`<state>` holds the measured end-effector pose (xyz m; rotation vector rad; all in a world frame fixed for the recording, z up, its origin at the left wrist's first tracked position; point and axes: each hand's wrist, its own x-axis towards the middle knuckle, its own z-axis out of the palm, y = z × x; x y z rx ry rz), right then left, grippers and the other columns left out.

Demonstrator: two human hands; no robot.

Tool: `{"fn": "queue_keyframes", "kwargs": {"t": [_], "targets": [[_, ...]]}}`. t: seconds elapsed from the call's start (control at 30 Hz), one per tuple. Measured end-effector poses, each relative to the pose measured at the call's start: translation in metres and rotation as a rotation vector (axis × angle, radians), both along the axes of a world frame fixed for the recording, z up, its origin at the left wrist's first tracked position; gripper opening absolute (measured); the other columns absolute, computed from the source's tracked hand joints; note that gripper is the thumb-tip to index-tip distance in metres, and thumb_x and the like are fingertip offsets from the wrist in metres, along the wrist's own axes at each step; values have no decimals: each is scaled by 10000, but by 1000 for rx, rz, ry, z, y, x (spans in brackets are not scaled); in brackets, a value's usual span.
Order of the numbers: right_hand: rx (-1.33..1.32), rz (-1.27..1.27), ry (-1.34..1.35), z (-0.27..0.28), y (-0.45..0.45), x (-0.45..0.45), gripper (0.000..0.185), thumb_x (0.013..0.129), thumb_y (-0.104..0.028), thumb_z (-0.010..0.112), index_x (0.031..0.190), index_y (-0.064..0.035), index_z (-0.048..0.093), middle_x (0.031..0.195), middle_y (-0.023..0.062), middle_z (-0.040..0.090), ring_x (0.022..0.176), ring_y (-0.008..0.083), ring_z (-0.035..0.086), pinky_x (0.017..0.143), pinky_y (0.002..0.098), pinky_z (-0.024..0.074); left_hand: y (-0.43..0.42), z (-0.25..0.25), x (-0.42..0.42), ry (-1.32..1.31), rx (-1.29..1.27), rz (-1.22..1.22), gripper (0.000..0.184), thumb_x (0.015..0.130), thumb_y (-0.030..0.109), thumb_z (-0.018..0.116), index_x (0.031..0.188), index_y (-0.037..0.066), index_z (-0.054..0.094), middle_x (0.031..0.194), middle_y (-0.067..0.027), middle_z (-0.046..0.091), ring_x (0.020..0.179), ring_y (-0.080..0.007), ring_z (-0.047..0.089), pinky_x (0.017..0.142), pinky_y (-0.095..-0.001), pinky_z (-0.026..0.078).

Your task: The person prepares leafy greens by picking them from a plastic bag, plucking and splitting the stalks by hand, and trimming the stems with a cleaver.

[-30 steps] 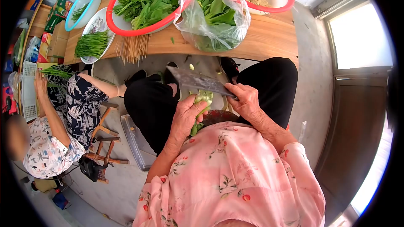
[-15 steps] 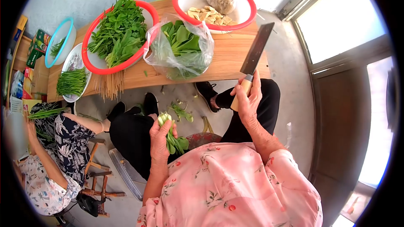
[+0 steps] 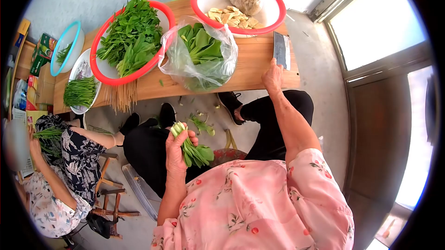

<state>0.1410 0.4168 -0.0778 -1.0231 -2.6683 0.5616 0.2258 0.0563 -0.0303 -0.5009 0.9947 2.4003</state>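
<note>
My left hand (image 3: 175,152) is closed around a small bunch of bok choy (image 3: 197,154), its pale cut stem ends pointing up and the leaves hanging to the right, above my lap. At the right end of the wooden table (image 3: 252,57), my right hand (image 3: 273,75) grips a cleaver (image 3: 281,50). Its broad blade is over the tabletop, apparently lying flat, and my fingers hide the handle. Left of the cleaver stands a clear plastic bag (image 3: 221,70) with more bok choy (image 3: 199,43) inside.
A red-rimmed basin (image 3: 103,79) holds leafy greens; another (image 3: 278,6) holds pale slices and a bagged brown food. Farther left are an oval dish (image 3: 98,85) of green stalks and a blue-rimmed bowl (image 3: 78,32). A seated person (image 3: 51,194) holds green stalks. Scraps lie on the floor.
My right hand has moved forward and lowered the cleaver from mid-air to the table's right end. The left hand keeps the bok choy, tilted slightly differently.
</note>
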Motion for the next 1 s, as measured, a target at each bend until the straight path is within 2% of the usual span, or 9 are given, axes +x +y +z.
{"fn": "queue_keyframes", "kwargs": {"t": [0.17,0.27,0.37,0.43,0.47,0.57,0.7,0.77,1.0], "targets": [[106,0,-14,-23,2,-6,389,780,-14,543,1158,-30,451,992,226,511,956,388,536,769,455,466,7,-8,-5,16,-11,-11,237,872,133,612,1091,70,548,832,-90,617,695,-200,617,623,-324,539],[187,12,6,-24,-5,-2,279,801,-44,535,1077,-48,493,928,207,524,917,384,542,734,451,472,8,-14,-6,6,102,0,527,852,513,559,1135,70,530,874,-77,600,753,-202,602,692,-317,512],[404,107,105,-44,3,-1,296,743,-211,611,992,-58,560,904,182,524,841,366,521,734,451,438,12,-4,-11,14,71,-8,624,893,588,390,1209,57,485,927,-96,582,803,-216,573,755,-348,485],[312,71,67,-11,-11,3,391,772,-250,651,1099,-54,563,947,184,555,952,360,512,827,453,409,12,-6,-15,-21,76,2,609,922,555,351,1224,39,470,944,-110,582,816,-223,573,772,-360,484],[281,96,254,-3,-17,5,333,751,-179,671,1046,-59,573,960,180,542,934,350,505,802,445,415,12,-8,-15,-22,95,-2,578,942,515,344,1237,33,463,963,-120,585,830,-228,578,786,-368,486],[147,327,480,27,-51,18,304,771,-114,656,1060,-48,586,951,178,562,894,313,547,769,398,451,10,-12,-11,32,126,-13,470,944,357,475,1283,35,428,999,-132,583,872,-230,586,804,-373,488],[-940,482,301,49,-136,67,242,769,-62,702,989,-22,611,733,42,564,624,105,523,570,251,454,15,-8,-9,99,59,-28,469,910,233,564,1304,33,407,1014,-123,578,876,-219,586,802,-368,489],[-1111,586,190,56,-169,87,262,746,-48,729,980,-25,613,705,-1,561,600,56,484,556,225,441,14,-11,-8,149,17,-71,502,889,143,590,1332,34,380,1085,-100,552,949,-201,564,861,-347,465],[-912,726,150,52,-206,93,289,765,-77,725,1025,5,629,758,22,584,638,72,498,596,233,448,17,-15,-2,194,-32,37,572,898,110,577,1389,36,293,1197,-110,496,1094,-177,484,960,-287,382]]}}
